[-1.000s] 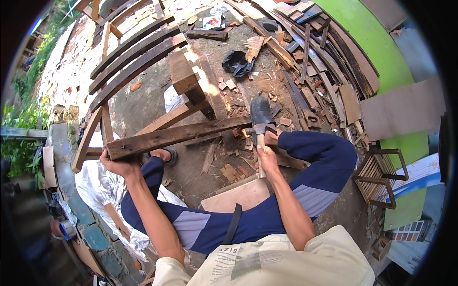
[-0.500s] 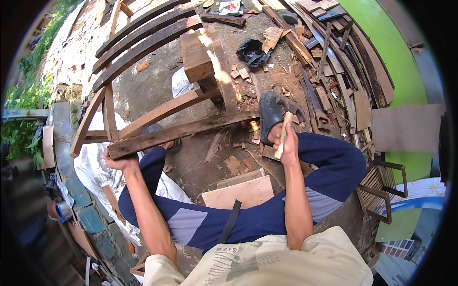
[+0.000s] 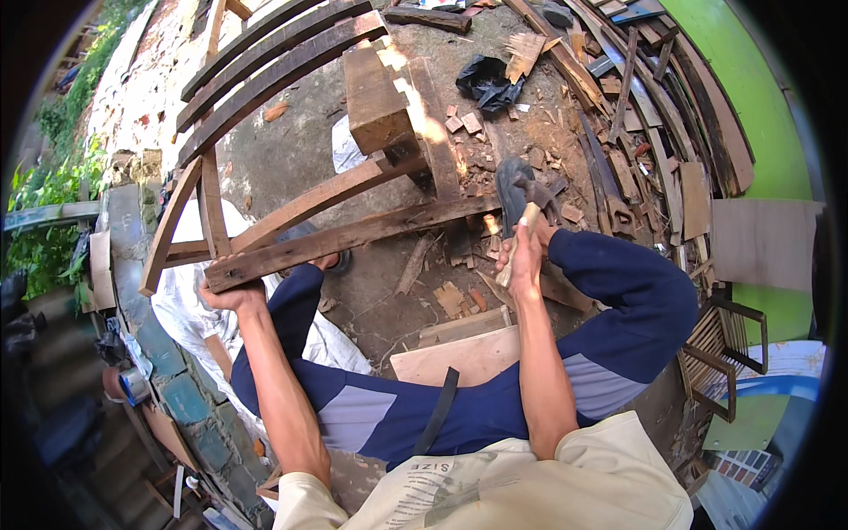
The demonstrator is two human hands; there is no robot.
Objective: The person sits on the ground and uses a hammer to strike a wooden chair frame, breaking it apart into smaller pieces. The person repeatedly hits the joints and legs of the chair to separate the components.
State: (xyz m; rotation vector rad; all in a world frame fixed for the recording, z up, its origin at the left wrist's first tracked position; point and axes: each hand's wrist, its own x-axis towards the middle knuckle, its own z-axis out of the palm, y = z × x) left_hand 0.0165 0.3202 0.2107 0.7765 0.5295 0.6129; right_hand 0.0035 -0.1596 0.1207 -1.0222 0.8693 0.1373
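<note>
My left hand point(image 3: 231, 295) grips the near end of a dark wooden plank point(image 3: 353, 240) from below. This plank belongs to a wooden frame with curved slats point(image 3: 287, 79) and runs rightward toward my shoe. In my right hand point(image 3: 525, 263) is a hammer point(image 3: 531, 215), held by its pale wooden handle. Its dark metal head is up, close in front of my dark clog point(image 3: 512, 187), beyond the plank's right end. A thick wooden block point(image 3: 375, 102) sits against the frame's right side.
Wood scraps and a black plastic bag point(image 3: 488, 84) litter the ground ahead. Long boards point(image 3: 658, 132) and a handsaw point(image 3: 621, 216) lie to the right. A white sack point(image 3: 190, 305) is at my left, by a block wall point(image 3: 181, 397). A small slatted wooden piece point(image 3: 715, 358) stands at far right.
My right hand has shifted slightly left and up with the hammer, turning its head upward. The left hand keeps its hold on the plank. The whole view has shifted a little.
</note>
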